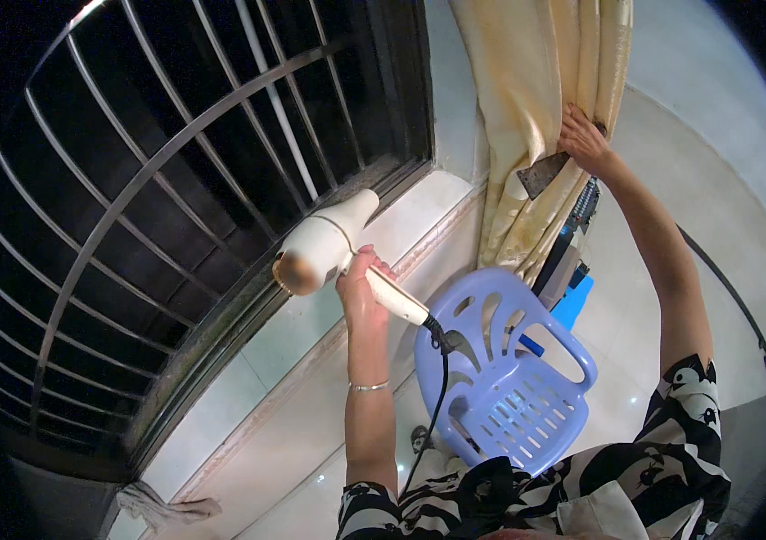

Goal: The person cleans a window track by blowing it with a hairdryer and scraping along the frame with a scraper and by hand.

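My left hand (pixel 363 287) is closed around the handle of a white hair dryer (pixel 329 243), held over the tiled windowsill. The dryer's narrow end points up and right, and its browned round rear end faces down and left. A black cord hangs from the handle towards my body. At the upper right, my right hand (pixel 582 142) lies against a shiny cream curtain (pixel 525 81), beside a flat, dark, worn piece (pixel 543 175) whose hold is partly hidden. Whether those fingers grip it or the cloth cannot be told.
A purple plastic armchair (pixel 525 405) stands before me by the wall. Window bars (pixel 147 165) curve along the left. A grey cloth (pixel 163 506) hangs on the sill (pixel 275 351) at lower left. Electronic equipment and a blue item (pixel 572 304) are behind the chair; a dark cable (pixel 720 270) crosses the right.
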`<state>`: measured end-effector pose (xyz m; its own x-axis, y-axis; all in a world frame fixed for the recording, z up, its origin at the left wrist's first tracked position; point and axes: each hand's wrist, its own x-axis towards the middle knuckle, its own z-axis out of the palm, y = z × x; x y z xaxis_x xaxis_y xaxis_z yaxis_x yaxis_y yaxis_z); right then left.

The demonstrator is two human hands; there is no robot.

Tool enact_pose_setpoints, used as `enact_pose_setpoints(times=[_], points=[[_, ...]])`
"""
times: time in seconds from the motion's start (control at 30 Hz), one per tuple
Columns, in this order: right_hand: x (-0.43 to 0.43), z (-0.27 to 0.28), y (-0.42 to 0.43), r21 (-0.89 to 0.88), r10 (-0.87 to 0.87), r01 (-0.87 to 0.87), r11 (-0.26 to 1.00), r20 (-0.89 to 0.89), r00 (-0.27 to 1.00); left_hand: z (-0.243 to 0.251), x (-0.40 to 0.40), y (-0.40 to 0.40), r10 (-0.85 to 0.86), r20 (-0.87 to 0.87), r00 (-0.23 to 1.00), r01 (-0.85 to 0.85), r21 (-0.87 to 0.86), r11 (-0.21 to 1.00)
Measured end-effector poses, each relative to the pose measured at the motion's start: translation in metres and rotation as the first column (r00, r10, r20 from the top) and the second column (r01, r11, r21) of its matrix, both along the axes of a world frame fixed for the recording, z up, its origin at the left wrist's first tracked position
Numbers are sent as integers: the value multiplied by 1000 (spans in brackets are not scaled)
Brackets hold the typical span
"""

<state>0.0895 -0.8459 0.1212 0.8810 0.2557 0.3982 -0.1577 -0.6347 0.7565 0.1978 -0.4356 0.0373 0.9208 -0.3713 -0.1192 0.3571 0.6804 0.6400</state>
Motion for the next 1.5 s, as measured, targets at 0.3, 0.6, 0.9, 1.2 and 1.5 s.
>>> enact_pose_setpoints(times=[0.3, 0.6, 0.9, 1.2, 1.5], points=[[9, -9, -28, 109, -116, 130, 986, -123, 986, -4, 56, -30, -149, -47, 988, 154, 127, 980], [9, 1, -8, 122, -184, 211, 970, -202, 962, -7, 84, -49, -199, -73, 977, 203, 44, 978], [16, -12, -30, 185, -104, 135, 973, -167, 980, 5, 99, -83, -183, -100, 978, 195, 130, 972], [16, -11, -29, 229, -75, 111, 967, -160, 984, -4, 112, -82, -284, -38, 958, 287, 123, 950], [14, -10, -18, 230, -98, 126, 965, -131, 986, -5, 102, -51, -258, 7, 966, 254, 139, 957]])
